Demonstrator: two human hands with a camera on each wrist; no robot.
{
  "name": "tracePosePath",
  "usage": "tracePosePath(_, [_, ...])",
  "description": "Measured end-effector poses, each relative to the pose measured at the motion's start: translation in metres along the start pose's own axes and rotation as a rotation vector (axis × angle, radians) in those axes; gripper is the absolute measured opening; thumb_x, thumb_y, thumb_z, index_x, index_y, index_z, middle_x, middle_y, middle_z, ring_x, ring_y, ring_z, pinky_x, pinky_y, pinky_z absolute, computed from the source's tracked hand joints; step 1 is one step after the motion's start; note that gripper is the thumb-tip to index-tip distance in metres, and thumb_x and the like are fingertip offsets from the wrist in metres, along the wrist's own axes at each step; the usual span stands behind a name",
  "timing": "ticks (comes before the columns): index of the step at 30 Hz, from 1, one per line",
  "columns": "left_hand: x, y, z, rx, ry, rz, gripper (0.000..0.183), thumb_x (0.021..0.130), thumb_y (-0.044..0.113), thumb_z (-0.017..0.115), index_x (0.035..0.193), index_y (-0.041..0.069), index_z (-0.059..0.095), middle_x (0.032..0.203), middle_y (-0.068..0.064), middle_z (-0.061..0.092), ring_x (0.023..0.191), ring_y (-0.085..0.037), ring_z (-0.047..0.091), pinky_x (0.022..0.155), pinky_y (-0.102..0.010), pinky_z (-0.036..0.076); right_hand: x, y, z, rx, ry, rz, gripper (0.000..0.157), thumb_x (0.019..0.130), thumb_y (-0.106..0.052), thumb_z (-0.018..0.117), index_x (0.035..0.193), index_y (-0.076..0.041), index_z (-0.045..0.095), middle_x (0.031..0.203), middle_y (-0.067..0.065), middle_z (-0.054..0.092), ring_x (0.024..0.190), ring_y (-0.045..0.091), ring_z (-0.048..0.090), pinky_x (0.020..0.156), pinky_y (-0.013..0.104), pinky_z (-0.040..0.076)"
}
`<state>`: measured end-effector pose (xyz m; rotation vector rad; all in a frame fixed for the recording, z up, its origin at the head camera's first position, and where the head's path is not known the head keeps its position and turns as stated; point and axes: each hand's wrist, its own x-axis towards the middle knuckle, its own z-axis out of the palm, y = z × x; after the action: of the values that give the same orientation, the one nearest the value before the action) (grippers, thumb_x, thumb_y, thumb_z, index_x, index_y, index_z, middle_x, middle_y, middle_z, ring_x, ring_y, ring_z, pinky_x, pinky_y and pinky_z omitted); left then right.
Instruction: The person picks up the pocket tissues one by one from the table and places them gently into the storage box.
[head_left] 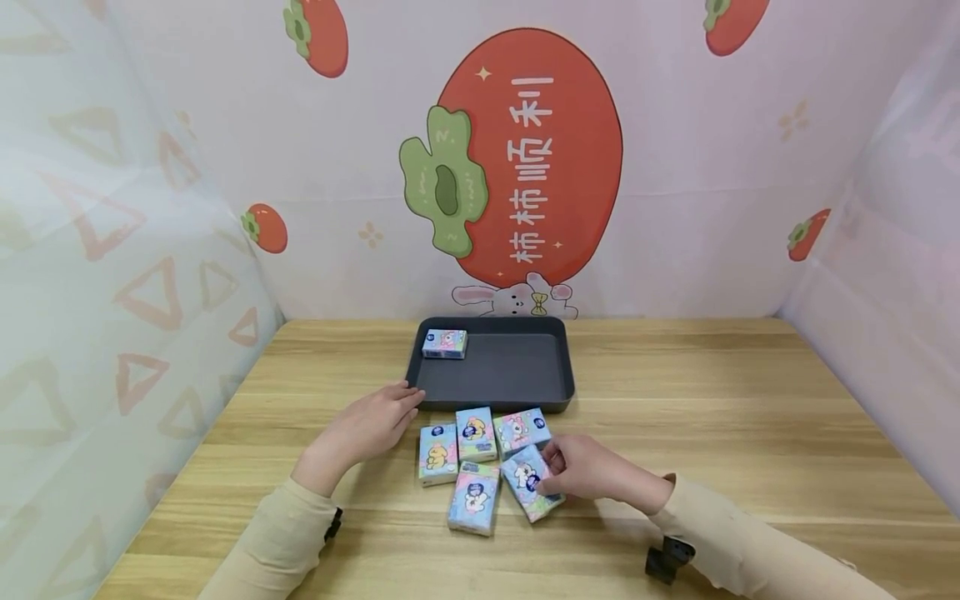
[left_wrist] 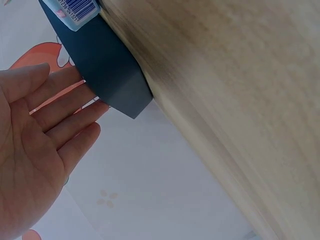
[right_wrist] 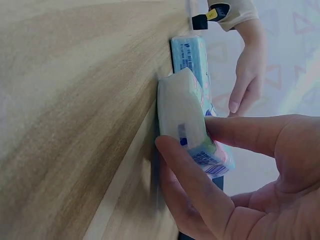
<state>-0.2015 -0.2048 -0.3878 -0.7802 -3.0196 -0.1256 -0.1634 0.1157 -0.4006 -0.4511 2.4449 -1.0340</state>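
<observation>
My right hand (head_left: pixel 592 471) pinches a small blue pack of tissues (head_left: pixel 525 477) between thumb and fingers, at the right of a loose group of packs. Seen from the right wrist, the thumb lies on the printed face of this tissue pack (right_wrist: pixel 182 107) and the fingers are at its edge and underside. With fingers extended, my left hand (head_left: pixel 378 418) touches the left front corner of a dark grey tray (head_left: pixel 517 375). The left wrist view shows its palm, fingertips at the tray's outer wall (left_wrist: pixel 112 82).
Inside the tray, one tissue pack (head_left: pixel 445 343) sits in the far left corner. Several others lie before the tray, among them an upper middle pack (head_left: pixel 476 433), a left pack (head_left: pixel 438 454) and a front pack (head_left: pixel 474 498). A printed cloth backdrop (head_left: pixel 675 167) stands behind the wooden table (head_left: pixel 690 375).
</observation>
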Motion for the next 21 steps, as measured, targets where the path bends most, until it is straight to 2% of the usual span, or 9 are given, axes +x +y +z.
tracePosePath(5, [0.000,0.001,0.001,-0.005,-0.003,-0.002,0.034,0.099,0.017,0.049,0.127,0.001,0.059,0.131,-0.020,0.056,0.125,-0.034,0.051,0.103,-0.049,0.045,-0.002,0.004,-0.005,0.001,0.004,-0.048,0.026,0.074,-0.013,0.078,0.091,0.000,0.063,0.078,0.001,0.059,0.072,0.012,0.053,0.057,0.022,0.048])
tracePosePath(8, [0.000,0.001,0.001,-0.004,-0.003,-0.001,0.034,0.099,0.017,0.049,0.127,0.001,0.059,0.131,-0.020,0.056,0.125,-0.034,0.051,0.103,-0.049,0.045,-0.003,0.005,-0.008,0.030,-0.009,-0.041,0.023,0.074,-0.011,0.078,0.089,-0.001,0.063,0.079,0.002,0.059,0.071,0.012,0.054,0.056,0.023,0.050])
tracePosePath(13, [0.000,0.000,0.001,-0.003,0.001,0.000,0.034,0.099,0.018,0.049,0.127,0.001,0.059,0.131,-0.019,0.057,0.125,-0.034,0.051,0.103,-0.049,0.045,-0.004,0.006,-0.012,0.069,-0.015,0.008,0.026,0.075,-0.011,0.077,0.093,0.000,0.063,0.082,0.003,0.059,0.069,0.011,0.055,0.055,0.025,0.052])
tracePosePath(17, [0.001,0.000,0.002,0.000,0.003,0.001,0.034,0.099,0.018,0.049,0.127,0.001,0.059,0.131,-0.019,0.057,0.125,-0.034,0.051,0.102,-0.049,0.045,-0.003,0.007,-0.016,0.042,0.009,0.004,0.027,0.074,-0.014,0.078,0.094,-0.001,0.065,0.083,0.002,0.061,0.076,0.012,0.055,0.063,0.024,0.050])
tracePosePath(21, [0.001,-0.001,0.002,0.003,0.002,0.000,0.034,0.099,0.018,0.049,0.127,0.001,0.059,0.131,-0.019,0.057,0.125,-0.034,0.051,0.102,-0.048,0.045,-0.003,0.006,-0.018,0.044,0.012,-0.001,0.029,0.075,-0.016,0.078,0.096,0.000,0.065,0.085,0.003,0.062,0.080,0.013,0.055,0.064,0.026,0.051])
